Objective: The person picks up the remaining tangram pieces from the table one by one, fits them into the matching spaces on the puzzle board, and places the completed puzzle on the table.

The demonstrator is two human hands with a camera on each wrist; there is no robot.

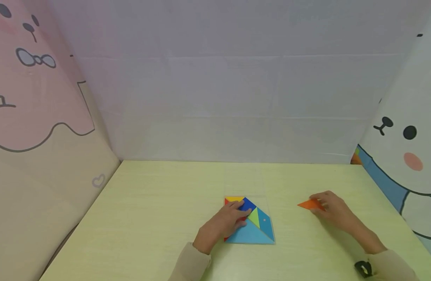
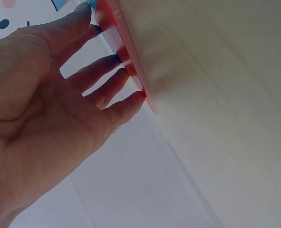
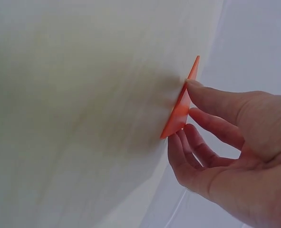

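My left hand (image 1: 222, 223) rests its fingertips on a flat group of tangram pieces on the table. In that group lie a yellow piece (image 1: 234, 198), a dark blue piece (image 1: 249, 205), a light green triangle (image 1: 254, 219), a blue piece (image 1: 266, 224) with a small pale dot, and a large light blue triangle (image 1: 250, 235). Red (image 2: 112, 28) shows along the near edge in the left wrist view; the hand hides much of it. Off to the right, my right hand (image 1: 334, 211) pinches an orange triangle (image 3: 180, 114) between thumb and fingers, tilted close to the tabletop.
The pale yellow table (image 1: 159, 210) extends around both hands. A faint clear outline (image 1: 245, 179) lies just behind the pieces. White sheeting (image 1: 236, 97) stands at the back, and cartoon-printed cloth (image 1: 405, 148) hangs at the sides. Some dark object (image 1: 363, 268) is by the right sleeve.
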